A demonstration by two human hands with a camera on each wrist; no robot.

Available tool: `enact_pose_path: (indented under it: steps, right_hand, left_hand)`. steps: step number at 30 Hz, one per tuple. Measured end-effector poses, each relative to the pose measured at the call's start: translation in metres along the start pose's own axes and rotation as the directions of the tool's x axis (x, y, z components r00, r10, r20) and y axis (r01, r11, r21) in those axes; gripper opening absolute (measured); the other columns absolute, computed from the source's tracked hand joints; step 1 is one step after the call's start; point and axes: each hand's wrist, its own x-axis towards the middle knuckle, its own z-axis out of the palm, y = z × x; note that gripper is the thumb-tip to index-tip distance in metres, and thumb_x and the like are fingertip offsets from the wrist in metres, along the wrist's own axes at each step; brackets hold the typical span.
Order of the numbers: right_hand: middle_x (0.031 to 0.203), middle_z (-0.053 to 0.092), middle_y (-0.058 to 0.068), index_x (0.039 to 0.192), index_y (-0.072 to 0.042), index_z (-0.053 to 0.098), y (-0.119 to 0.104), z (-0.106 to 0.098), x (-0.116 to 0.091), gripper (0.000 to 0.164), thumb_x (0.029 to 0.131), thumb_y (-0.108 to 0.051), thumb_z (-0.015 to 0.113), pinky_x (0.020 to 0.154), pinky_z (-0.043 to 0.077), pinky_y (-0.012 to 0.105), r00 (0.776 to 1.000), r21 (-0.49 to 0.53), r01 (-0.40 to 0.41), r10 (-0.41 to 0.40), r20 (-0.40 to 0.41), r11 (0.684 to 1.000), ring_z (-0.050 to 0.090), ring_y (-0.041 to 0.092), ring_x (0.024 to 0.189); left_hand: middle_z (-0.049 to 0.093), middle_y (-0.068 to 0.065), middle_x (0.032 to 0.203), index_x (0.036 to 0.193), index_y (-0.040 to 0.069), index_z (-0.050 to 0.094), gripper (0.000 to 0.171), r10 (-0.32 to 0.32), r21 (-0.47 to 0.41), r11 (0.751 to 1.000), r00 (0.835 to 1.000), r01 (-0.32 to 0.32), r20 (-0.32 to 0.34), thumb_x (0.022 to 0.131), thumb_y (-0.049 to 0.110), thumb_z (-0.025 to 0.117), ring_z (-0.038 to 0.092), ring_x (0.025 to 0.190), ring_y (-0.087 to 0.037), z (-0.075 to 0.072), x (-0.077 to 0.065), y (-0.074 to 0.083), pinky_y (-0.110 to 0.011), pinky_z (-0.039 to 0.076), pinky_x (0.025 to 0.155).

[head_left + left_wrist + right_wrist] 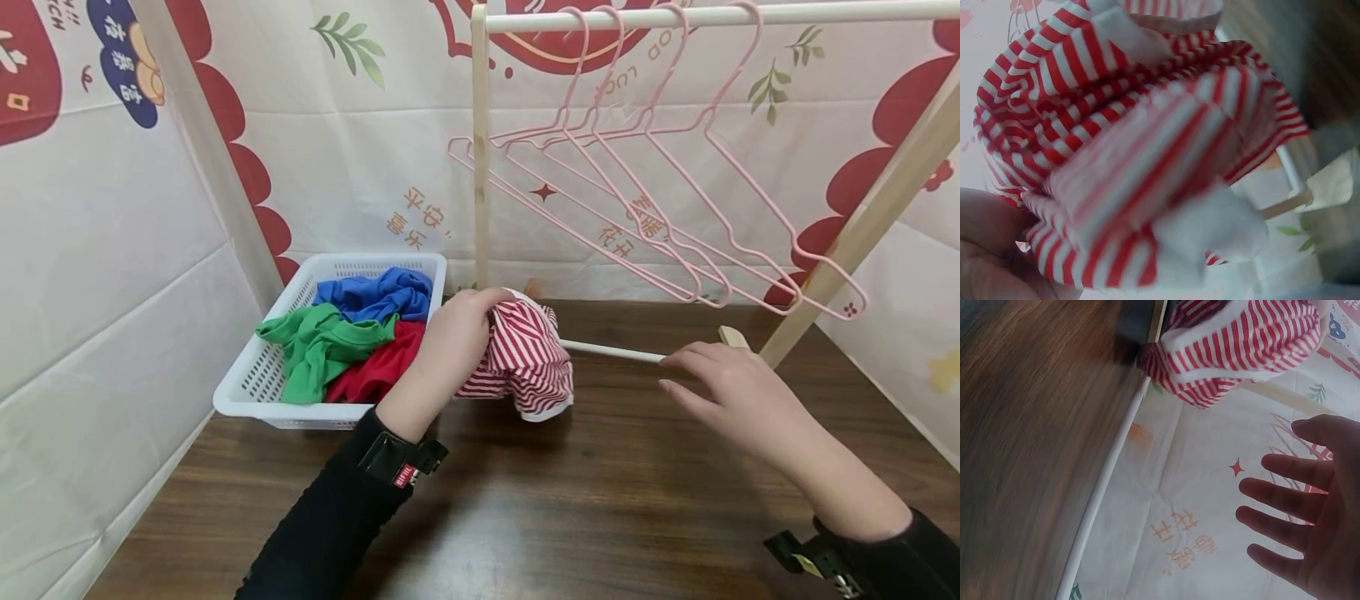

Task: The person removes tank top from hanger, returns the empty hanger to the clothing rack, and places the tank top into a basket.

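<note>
My left hand (455, 332) grips a red-and-white striped garment (528, 358) with white trim, just right of the basket. The garment hangs bunched over the table; its exact kind is hidden by the folds. In the left wrist view, the fingers (991, 250) are at the lower left edge of the cloth (1085, 144), which fills most of the picture and is partly blurred. Well to the right of the garment, my right hand (731, 396) holds nothing. Its fingers are spread and fairly straight in the right wrist view, apart from the cloth (1241, 344).
A white basket (251, 400) at the left contains a blue garment (375, 293), a green one (322, 342) and a red one (382, 367). Several pink hangers (720, 221) hang from the rack's white top rail (847, 12). A lower white bar (611, 351) runs behind the hands.
</note>
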Motion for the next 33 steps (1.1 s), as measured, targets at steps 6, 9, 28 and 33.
enact_pose_path:
  steps: [6, 9, 28, 33]
  right_hand:
    - [0.098, 0.068, 0.007, 0.100, -0.008, 0.071, -0.003, 0.005, 0.005, 0.020, 0.087, -0.023, 0.072, 0.082, 0.047, 0.052, 0.993, 0.020, -0.093, 0.091, 0.068, 0.996, 0.065, 0.030, 0.093]
    - [0.100, 0.068, 0.008, 0.102, -0.007, 0.071, -0.005, 0.009, 0.009, 0.022, 0.089, -0.026, 0.070, 0.083, 0.046, 0.053, 0.985, 0.032, -0.135, 0.131, 0.110, 0.990, 0.064, 0.031, 0.096]
    - [0.103, 0.069, 0.010, 0.107, -0.005, 0.070, -0.008, 0.027, 0.015, 0.029, 0.092, -0.030, 0.065, 0.084, 0.047, 0.055, 0.937, 0.068, -0.251, 0.225, 0.266, 0.966, 0.064, 0.035, 0.097]
    - [0.100, 0.069, 0.010, 0.106, -0.005, 0.070, -0.008, 0.030, 0.015, 0.029, 0.092, -0.029, 0.066, 0.081, 0.047, 0.055, 0.941, 0.032, -0.235, 0.219, 0.258, 0.971, 0.065, 0.036, 0.093]
  left_hand:
    - [0.062, -0.009, 0.116, 0.124, 0.028, 0.067, 0.030, 0.067, 0.200, 0.978, 0.998, -0.062, -0.020, 0.099, 0.015, 0.055, 0.066, 0.096, -0.025, -0.002, -0.001, 0.004, -0.041, 0.055, 0.079]
    - [0.060, -0.007, 0.120, 0.126, 0.029, 0.065, 0.031, 0.105, 0.269, 0.957, 0.994, -0.112, 0.043, 0.100, 0.018, 0.054, 0.066, 0.094, -0.023, 0.009, -0.001, 0.006, -0.040, 0.056, 0.075]
    - [0.055, -0.005, 0.135, 0.135, 0.021, 0.060, 0.042, 0.189, 0.054, 0.975, 0.928, -0.217, 0.321, 0.101, 0.032, 0.039, 0.048, 0.127, -0.018, 0.064, -0.003, 0.017, -0.036, 0.040, 0.102]
    - [0.053, -0.007, 0.135, 0.138, 0.025, 0.055, 0.070, 0.154, 0.104, 0.974, 0.920, -0.204, 0.360, 0.090, 0.073, 0.040, 0.053, 0.120, -0.022, 0.078, -0.005, 0.020, -0.043, 0.047, 0.092]
